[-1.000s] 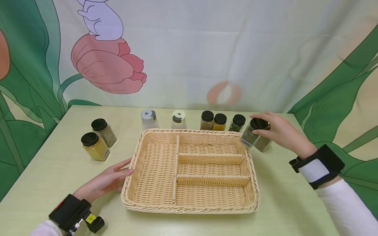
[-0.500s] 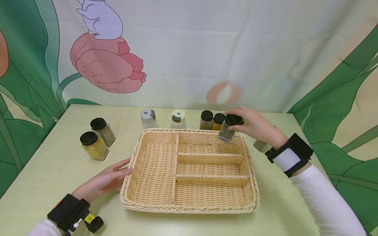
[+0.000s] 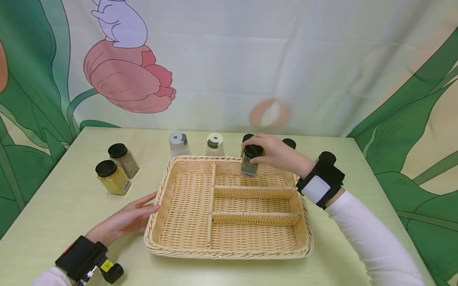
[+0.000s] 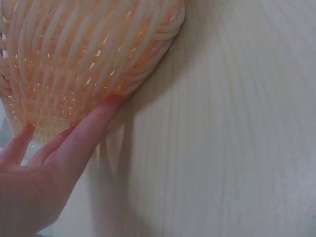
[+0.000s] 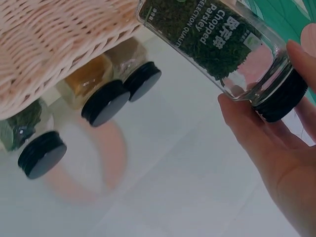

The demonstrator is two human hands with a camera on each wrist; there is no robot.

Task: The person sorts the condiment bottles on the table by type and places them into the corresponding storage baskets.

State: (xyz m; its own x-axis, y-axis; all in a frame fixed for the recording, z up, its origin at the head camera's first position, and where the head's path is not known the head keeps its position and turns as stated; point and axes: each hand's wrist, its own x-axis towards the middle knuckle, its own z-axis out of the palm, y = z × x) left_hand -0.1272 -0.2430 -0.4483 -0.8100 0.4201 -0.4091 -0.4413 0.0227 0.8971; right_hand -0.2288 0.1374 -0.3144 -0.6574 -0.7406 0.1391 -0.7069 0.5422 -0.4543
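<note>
My right hand pinches a glass spice jar of green flakes near its black lid, holding it over the back compartment of the wicker basket. In the right wrist view the chopped parsley jar shows its white label lettering, with fingertips around the lid and neck. At the basket's left side, my left hand touches the outer wall with its fingers extended. The left wrist view shows these straight fingers against the weave. The basket has one long left compartment and three narrower ones on the right.
Yellow and greyish-brown spice jars stand at left. Two pale-capped bottles are behind the basket. Several black-lidded jars stand along its back, including an orange-yellow one; another black lid shows beyond the right wrist.
My right hand has carried the parsley jar leftward from the basket's back right corner to above its back compartment. My left hand has stayed at the basket's left side.
</note>
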